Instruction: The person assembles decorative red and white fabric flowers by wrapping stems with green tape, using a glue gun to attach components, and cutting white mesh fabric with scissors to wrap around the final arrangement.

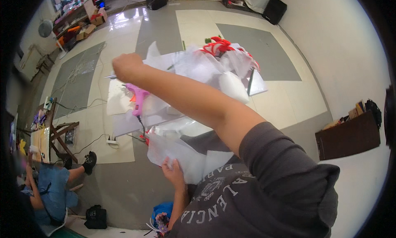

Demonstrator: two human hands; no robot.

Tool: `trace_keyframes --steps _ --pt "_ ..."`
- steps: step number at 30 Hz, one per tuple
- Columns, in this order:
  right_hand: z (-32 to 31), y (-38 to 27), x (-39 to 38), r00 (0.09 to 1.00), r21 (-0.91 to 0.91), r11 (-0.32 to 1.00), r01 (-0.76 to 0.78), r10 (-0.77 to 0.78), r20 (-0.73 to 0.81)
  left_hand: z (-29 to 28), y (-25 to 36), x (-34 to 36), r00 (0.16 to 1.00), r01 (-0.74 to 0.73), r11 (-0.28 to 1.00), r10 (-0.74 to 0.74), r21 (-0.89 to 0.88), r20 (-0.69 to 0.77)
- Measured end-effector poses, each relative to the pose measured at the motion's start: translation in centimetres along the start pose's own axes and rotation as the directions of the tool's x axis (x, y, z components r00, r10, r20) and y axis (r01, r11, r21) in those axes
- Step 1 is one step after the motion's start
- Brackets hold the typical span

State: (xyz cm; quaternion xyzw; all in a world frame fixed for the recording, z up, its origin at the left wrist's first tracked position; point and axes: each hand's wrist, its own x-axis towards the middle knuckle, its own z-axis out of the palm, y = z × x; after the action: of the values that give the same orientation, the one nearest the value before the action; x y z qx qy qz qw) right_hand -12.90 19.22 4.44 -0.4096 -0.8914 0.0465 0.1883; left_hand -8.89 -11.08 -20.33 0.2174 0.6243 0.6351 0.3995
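My left hand (174,174) holds a thin, whitish, see-through wrapping sheet (177,149) close to my body, with a bit of red at the sheet's far left edge. My right arm reaches across the table to the left. At its end my right hand (128,68) is closed in a fist above the table's left edge, and a thin grey pointed thing (110,76) sticks out by it. Below that hand lies a pink glue gun (139,98) with a dark cord. More whitish sheets (194,66) cover the table's far side.
Red and white pieces (218,46) are heaped at the table's far right, near a white roll (233,86). At lower left another person (53,188) sits by a small wooden table (41,143). Cords and a white power strip (111,142) lie on the floor.
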Motion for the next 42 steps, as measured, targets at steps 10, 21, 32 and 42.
trace_keyframes --steps 10,21,32,42 --pt "-11.5 13.2 -26.3 0.829 0.484 0.799 -0.356 0.510 -0.231 4.7 5.4 -1.8 0.998 0.037 0.999 -0.038 0.032 0.047" --pt "-7.1 9.9 -36.5 0.841 0.755 0.381 -0.534 0.331 0.427 10.4 6.8 -3.6 0.982 -0.189 0.981 0.189 0.036 0.025" --pt "-1.6 12.2 -36.8 0.866 0.785 0.375 -0.494 0.126 0.485 10.3 9.0 -5.6 0.961 -0.237 0.970 0.241 -0.045 0.134" --pt "-4.0 11.7 -38.7 0.844 0.830 0.168 -0.532 0.183 0.504 10.2 8.8 -5.1 0.937 -0.159 0.981 0.185 -0.110 0.297"
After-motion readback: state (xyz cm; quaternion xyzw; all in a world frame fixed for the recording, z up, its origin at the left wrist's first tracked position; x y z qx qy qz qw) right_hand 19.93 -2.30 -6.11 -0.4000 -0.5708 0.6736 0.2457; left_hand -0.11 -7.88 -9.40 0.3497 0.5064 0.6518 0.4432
